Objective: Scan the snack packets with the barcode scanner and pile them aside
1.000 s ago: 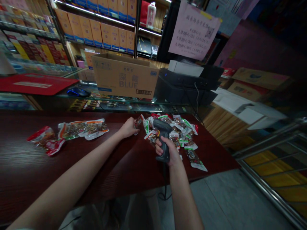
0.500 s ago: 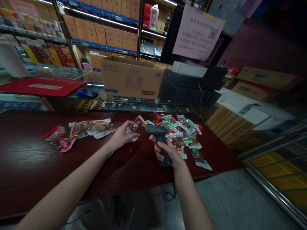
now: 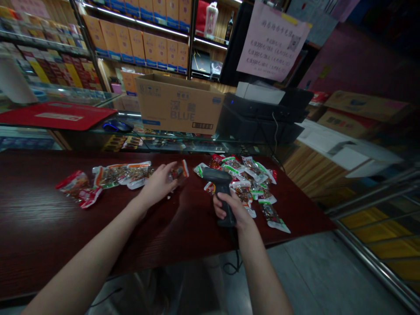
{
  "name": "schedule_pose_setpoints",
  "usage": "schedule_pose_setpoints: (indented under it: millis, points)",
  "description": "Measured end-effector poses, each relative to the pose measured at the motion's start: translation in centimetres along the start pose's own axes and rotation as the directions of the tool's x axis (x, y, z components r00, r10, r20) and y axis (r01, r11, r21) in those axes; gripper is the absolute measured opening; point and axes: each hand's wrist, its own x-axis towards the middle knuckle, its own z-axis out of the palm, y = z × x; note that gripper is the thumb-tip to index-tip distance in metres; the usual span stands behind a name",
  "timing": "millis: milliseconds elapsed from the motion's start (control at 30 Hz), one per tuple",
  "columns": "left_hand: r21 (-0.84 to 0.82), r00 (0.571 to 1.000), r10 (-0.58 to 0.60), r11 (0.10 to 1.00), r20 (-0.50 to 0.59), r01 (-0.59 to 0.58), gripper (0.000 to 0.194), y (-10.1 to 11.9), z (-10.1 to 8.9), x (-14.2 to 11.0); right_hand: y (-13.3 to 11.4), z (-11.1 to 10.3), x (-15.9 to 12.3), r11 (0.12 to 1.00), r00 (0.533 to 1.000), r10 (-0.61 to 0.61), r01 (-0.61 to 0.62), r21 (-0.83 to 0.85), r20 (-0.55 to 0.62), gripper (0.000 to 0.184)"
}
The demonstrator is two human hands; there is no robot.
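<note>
Black scanner (image 3: 217, 176) and snack packet (image 3: 180, 171)
Fingers (image 3: 219, 211) of the right hand (image 3: 233, 209) wrap the scanner; those of the left hand (image 3: 158, 185) grip the packet at the counter (image 3: 187, 225)

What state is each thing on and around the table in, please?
Left hand: holding a packet
Right hand: gripping the scanner
Scanner: pointing left; whether switched on, cannot tell
Packets at right: heaped, overlapping
Packets at left: lying in a loose row
Cardboard box: upright, top open
Mouse: lit blue
Black machine: blue light on
Shelf lights: on
</note>
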Motion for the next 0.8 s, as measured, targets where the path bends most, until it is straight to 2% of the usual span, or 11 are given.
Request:
schedule_pose_setpoints:
  millis: [100,167,200,267,367,433,567,633,667,733,800]
  points:
    - [0.381,0.974,-0.156,0.901,-0.166,0.209,0.062,-0.8,-1.5,-0.4,-0.2,0.0,-0.1,0.999,1.000,-0.026,0.026,0.042,-0.009,0.027]
    - [0.523,0.958,-0.105,0.819,-0.268,0.236,0.059,-1.0,-1.9,-0.7,-0.3,0.0,-0.1,0.997,0.999,-0.036,0.038,0.060,-0.026,0.024]
    - [0.563,0.963,-0.055,0.802,-0.263,0.199,0.057,-1.0,-1.8,-0.7,-0.4,0.0,-0.1,0.997,0.999,-0.038,0.041,0.071,-0.034,0.023]
    - [0.595,0.992,0.004,0.801,-0.124,0.072,0.049,-1.1,-1.1,-0.7,-0.5,-0.1,0.0,0.995,0.998,-0.041,0.045,0.091,-0.045,0.022]
    - [0.593,0.992,-0.076,0.805,0.097,0.004,0.048,-1.6,0.0,-0.5,-0.6,-0.1,0.0,0.991,0.997,-0.051,0.058,0.117,-0.061,0.022]
    - [0.630,0.981,-0.176,0.772,0.080,0.087,0.056,-2.5,0.1,-0.3,-0.7,-0.2,0.0,0.988,0.995,-0.057,0.068,0.137,-0.083,0.025]
    - [0.689,0.960,-0.244,0.672,-0.138,0.271,0.068,-3.9,-0.5,-0.3,-0.9,-0.5,0.2,0.980,0.992,-0.053,0.073,0.184,-0.114,0.032]
    - [0.680,0.972,-0.174,0.694,-0.160,0.237,0.064,-3.4,-0.4,-0.1,-1.1,-0.6,0.3,0.977,0.991,-0.060,0.083,0.198,-0.123,0.031]
    - [0.660,0.984,-0.122,0.730,-0.130,0.178,0.060,-2.8,0.0,0.2,-1.1,-0.7,0.3,0.975,0.990,-0.061,0.086,0.203,-0.126,0.030]
    - [0.565,0.999,-0.029,0.824,-0.021,0.036,0.057,-1.1,1.1,1.3,-1.2,-0.7,0.3,0.973,0.990,-0.061,0.088,0.214,-0.129,0.031]
    - [0.406,0.993,-0.039,0.914,0.113,-0.010,0.065,0.9,2.8,2.8,-1.2,-0.8,0.3,0.972,0.991,-0.049,0.076,0.220,-0.125,0.033]
